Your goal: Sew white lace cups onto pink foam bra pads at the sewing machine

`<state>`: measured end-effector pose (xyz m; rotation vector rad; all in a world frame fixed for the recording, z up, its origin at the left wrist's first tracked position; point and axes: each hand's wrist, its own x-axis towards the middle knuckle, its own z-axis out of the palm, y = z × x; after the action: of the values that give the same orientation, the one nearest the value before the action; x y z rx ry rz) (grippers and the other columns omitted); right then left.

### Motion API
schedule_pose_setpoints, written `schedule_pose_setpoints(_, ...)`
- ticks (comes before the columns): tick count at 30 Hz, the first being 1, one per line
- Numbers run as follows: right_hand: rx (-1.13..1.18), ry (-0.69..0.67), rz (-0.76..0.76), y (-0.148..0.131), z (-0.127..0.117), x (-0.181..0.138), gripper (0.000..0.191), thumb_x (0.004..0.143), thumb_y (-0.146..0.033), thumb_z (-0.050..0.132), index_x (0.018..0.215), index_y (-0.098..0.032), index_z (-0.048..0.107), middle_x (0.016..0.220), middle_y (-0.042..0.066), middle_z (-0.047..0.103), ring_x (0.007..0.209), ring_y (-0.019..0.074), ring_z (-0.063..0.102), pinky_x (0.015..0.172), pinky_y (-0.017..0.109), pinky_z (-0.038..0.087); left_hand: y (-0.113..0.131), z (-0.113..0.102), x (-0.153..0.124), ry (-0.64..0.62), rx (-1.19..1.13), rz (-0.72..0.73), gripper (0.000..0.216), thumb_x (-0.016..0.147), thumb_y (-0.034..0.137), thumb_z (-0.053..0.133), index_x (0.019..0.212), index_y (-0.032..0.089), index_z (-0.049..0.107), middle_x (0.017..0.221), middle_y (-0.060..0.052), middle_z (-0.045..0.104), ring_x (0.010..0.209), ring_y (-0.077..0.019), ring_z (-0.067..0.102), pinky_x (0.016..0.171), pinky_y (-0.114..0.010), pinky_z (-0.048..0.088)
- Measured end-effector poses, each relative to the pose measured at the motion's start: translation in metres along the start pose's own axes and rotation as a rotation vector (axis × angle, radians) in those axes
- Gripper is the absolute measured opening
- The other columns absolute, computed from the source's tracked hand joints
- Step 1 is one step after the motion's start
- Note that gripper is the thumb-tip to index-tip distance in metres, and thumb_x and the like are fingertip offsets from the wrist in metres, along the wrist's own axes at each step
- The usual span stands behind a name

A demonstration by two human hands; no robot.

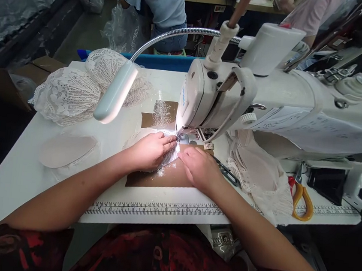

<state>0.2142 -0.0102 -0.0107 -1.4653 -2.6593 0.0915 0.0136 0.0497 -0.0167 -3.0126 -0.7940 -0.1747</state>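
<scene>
Under the needle of the white sewing machine (198, 94) lies a white lace piece (169, 158), brightly lit by the lamp. My left hand (151, 150) rests over its left part, fingers pressed together and holding the fabric close to the presser foot. On the other side, my right hand (200, 168) is closed, with the fingertips pinching the lace piece's right edge. The fingers hide much of the piece. Brown tape (160, 179) covers the machine bed beneath both hands.
Lace bundles (67, 95) lie back left, near an oval beige pad (67, 150). A gooseneck lamp (116, 92) overhangs the table (110, 188). Thread snips (227, 172), more lace fabric (258, 169) and orange-handled scissors (302, 202) are at right. A person (159, 4) sits beyond.
</scene>
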Motion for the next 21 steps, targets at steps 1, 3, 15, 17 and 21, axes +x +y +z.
schedule_pose_setpoints(1, 0.001, -0.006, 0.014, 0.000, -0.001, 0.002, 0.026, 0.082, -0.009, 0.047, 0.098, -0.016, 0.067, 0.088, 0.009, 0.063, 0.075, 0.0207, 0.050, 0.063, 0.032, 0.033, -0.003, 0.000, 0.001, -0.002, -0.008, 0.010, 0.047, 0.083, 0.014, 0.043, 0.128, 0.005, 0.054, 0.134, -0.015, 0.053, 0.092, -0.0251, 0.057, 0.079, -0.038, 0.047)
schedule_pose_setpoints(3, 0.003, 0.000, 0.045, 0.001, 0.000, 0.006, 0.029, 0.082, -0.008, 0.046, 0.101, -0.017, 0.067, 0.090, 0.009, 0.063, 0.076, 0.0207, 0.051, 0.062, 0.032, 0.033, -0.010, 0.001, 0.003, -0.005, -0.028, 0.027, 0.046, 0.084, 0.013, 0.043, 0.128, 0.006, 0.054, 0.135, -0.016, 0.053, 0.098, -0.0255, 0.057, 0.079, -0.038, 0.047)
schedule_pose_setpoints(15, -0.027, 0.041, 0.097, 0.002, 0.010, 0.008, 0.039, 0.084, -0.010, 0.044, 0.119, -0.017, 0.062, 0.096, 0.009, 0.065, 0.084, 0.0210, 0.055, 0.063, 0.031, 0.035, -0.010, 0.004, -0.003, 0.081, -0.092, 0.091, 0.035, 0.093, 0.015, 0.038, 0.121, 0.013, 0.060, 0.126, -0.011, 0.060, 0.099, -0.0226, 0.055, 0.083, -0.037, 0.047)
schedule_pose_setpoints(17, -0.034, 0.043, 0.118, 0.002, 0.010, 0.009, 0.040, 0.088, -0.013, 0.041, 0.123, -0.019, 0.060, 0.098, 0.009, 0.065, 0.087, 0.0214, 0.055, 0.063, 0.030, 0.035, -0.014, 0.006, -0.002, 0.073, -0.093, 0.088, 0.036, 0.092, 0.015, 0.040, 0.122, 0.012, 0.059, 0.127, -0.010, 0.059, 0.098, -0.0227, 0.055, 0.083, -0.037, 0.047)
schedule_pose_setpoints(21, -0.004, 0.077, 0.142, 0.005, 0.015, 0.010, 0.041, 0.091, -0.016, 0.038, 0.126, -0.021, 0.059, 0.095, 0.008, 0.065, 0.088, 0.0210, 0.056, 0.066, 0.029, 0.037, -0.023, 0.009, 0.002, 0.072, -0.092, 0.066, 0.038, 0.089, 0.011, 0.044, 0.123, 0.014, 0.058, 0.130, -0.009, 0.057, 0.091, -0.0216, 0.054, 0.079, -0.035, 0.046)
